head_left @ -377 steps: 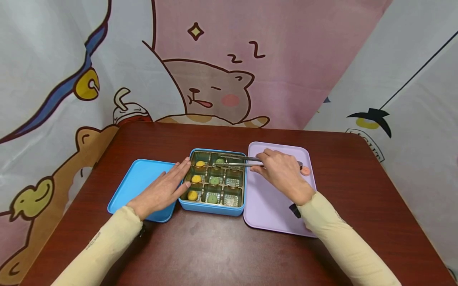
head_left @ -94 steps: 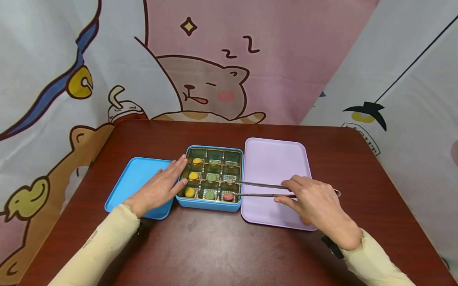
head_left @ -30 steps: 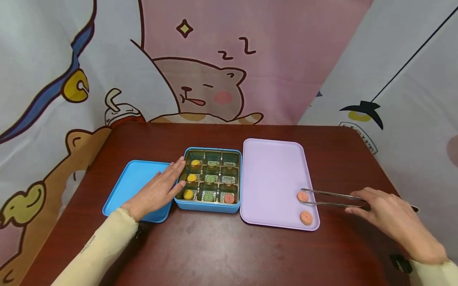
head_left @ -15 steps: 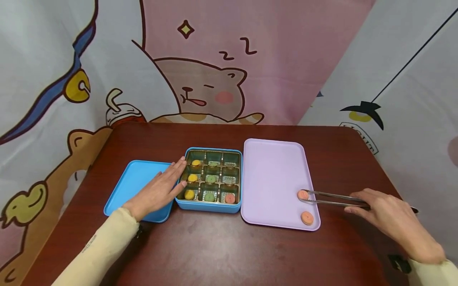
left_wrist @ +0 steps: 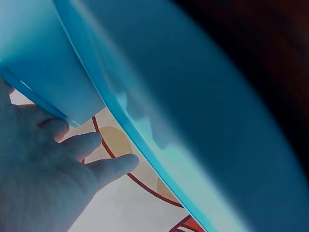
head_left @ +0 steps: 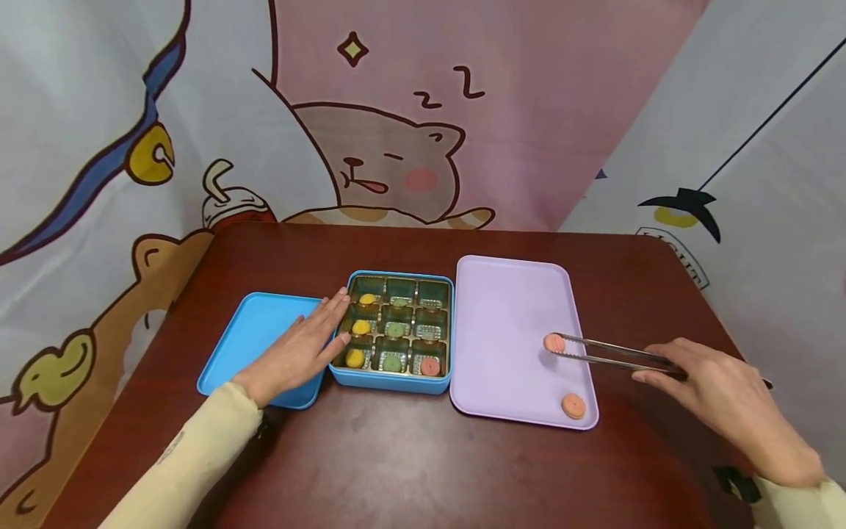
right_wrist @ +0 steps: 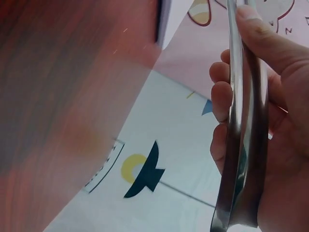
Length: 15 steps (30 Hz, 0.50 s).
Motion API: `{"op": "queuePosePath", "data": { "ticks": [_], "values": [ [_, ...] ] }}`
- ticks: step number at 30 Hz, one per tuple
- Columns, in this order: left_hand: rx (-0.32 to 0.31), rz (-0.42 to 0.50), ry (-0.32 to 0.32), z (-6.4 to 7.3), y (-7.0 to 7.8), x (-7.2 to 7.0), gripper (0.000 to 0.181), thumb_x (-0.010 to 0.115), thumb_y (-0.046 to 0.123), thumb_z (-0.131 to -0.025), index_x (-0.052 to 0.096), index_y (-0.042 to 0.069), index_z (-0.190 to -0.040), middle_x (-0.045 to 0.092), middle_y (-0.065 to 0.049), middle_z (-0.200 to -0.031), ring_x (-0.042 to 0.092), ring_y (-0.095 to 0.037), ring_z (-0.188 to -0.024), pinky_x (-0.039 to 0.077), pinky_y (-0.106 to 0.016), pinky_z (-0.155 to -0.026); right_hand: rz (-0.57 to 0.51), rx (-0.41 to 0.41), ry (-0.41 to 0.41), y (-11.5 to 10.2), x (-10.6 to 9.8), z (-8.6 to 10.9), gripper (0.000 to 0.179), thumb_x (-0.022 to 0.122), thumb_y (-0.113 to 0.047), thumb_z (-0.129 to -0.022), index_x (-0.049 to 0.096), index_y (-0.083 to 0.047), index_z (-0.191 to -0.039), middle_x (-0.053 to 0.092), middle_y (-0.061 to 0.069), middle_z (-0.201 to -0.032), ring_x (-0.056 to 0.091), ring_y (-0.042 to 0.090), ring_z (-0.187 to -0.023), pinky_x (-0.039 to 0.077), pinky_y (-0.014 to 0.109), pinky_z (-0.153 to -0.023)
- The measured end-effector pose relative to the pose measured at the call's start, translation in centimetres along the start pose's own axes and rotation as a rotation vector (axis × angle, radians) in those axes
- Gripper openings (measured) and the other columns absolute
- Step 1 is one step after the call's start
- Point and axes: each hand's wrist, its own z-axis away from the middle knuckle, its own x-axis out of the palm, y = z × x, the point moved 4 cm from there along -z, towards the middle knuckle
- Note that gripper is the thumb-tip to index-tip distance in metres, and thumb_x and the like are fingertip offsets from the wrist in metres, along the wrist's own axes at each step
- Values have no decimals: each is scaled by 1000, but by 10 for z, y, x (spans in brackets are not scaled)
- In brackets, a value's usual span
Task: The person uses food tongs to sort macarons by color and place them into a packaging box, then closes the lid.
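Observation:
My right hand (head_left: 717, 397) grips a pair of metal tongs (head_left: 621, 356), fingers and thumb curled round both arms in the right wrist view. Between the tong tips is a round pink macaron-like piece (head_left: 554, 342), held over the lilac tray (head_left: 505, 294). A second pink piece (head_left: 573, 405) lies in the tray's near right corner. My left hand (head_left: 297, 353) rests with straight fingers along the left rim of the blue box (head_left: 390, 383). Its gold divided insert holds yellow pieces (head_left: 360, 328) on the left, green pieces (head_left: 394, 330) in the middle and one pink piece (head_left: 430, 366) front right.
A blue lid (head_left: 258, 330) lies left of the box, partly under my left hand and forearm. The dark red-brown table (head_left: 396, 463) runs up to a cartoon-printed curtain (head_left: 529, 110) at its back edge.
Over the last second the tongs have closed on the pink piece and lifted it slightly left and back. Earlier, another pink piece was set in the box's front right compartment. My left hand stays put.

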Motion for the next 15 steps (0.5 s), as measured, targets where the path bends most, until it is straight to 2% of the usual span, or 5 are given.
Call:
{"op": "queuePosePath", "data": {
  "ticks": [7, 15],
  "values": [
    [0, -2, 4, 0, 1, -1, 74, 43, 49, -110, 11, 14, -168, 6, -3, -174, 15, -37, -158, 22, -72, -116, -59, -100, 122, -20, -4, -12, 42, 93, -40, -71, 76, -17, -101, 59, -14, -80, 45, -1, -60, 35, 24, -43],
    [-1, -17, 5, 0, 2, -2, 74, 42, 49, -111, 12, 13, -168, 6, -2, -174, 14, -37, -158, 22, -71, -116, -87, -146, 141, -44, -6, -33, 39, 95, -35, -69, 77, -21, -100, 58, -18, -81, 43, -2, -61, 33, 19, -44]
  ]
}}
